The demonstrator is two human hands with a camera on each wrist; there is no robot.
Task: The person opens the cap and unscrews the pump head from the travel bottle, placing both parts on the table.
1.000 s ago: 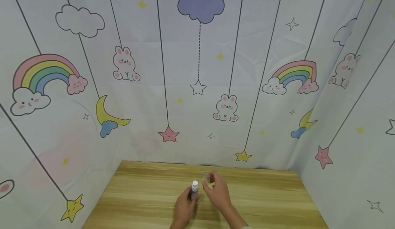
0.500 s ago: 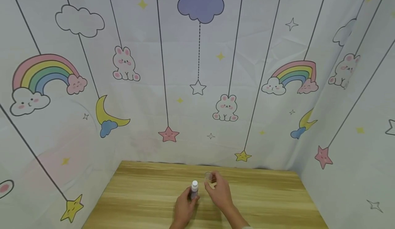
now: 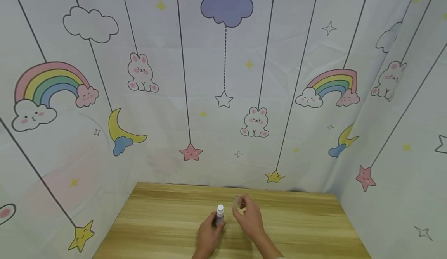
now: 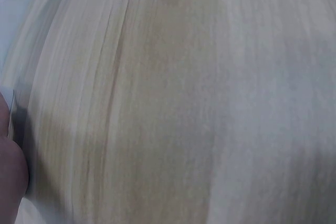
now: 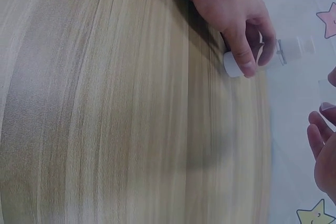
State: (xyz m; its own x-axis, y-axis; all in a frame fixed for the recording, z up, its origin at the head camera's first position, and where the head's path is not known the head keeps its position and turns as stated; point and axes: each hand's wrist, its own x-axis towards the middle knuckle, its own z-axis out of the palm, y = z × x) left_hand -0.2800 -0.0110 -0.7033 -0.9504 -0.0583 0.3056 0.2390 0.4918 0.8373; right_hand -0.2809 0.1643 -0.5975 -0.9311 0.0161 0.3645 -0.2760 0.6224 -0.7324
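My left hand (image 3: 208, 235) grips a small bottle (image 3: 220, 214) with a white top, upright in the head view. Seen from the right wrist, the left hand (image 5: 228, 9) has thumb and fingers wrapped round the bottle (image 5: 296, 49), hiding its middle. My right hand (image 3: 250, 218) pinches a clear cap (image 3: 236, 202), held apart from the bottle, to its right. That cap (image 5: 326, 92) is cut off by the frame edge in the right wrist view. Only a sliver of the left hand (image 4: 13, 171) shows in the left wrist view.
A wood-grain table (image 3: 157, 216) lies under both hands. White cloth (image 3: 223, 135) printed with stars, rabbits, clouds and rainbows rises behind it and along both sides.
My right hand has shifted slightly right with the clear cap, widening the gap to the bottle. The left hand and bottle stay almost where they were.
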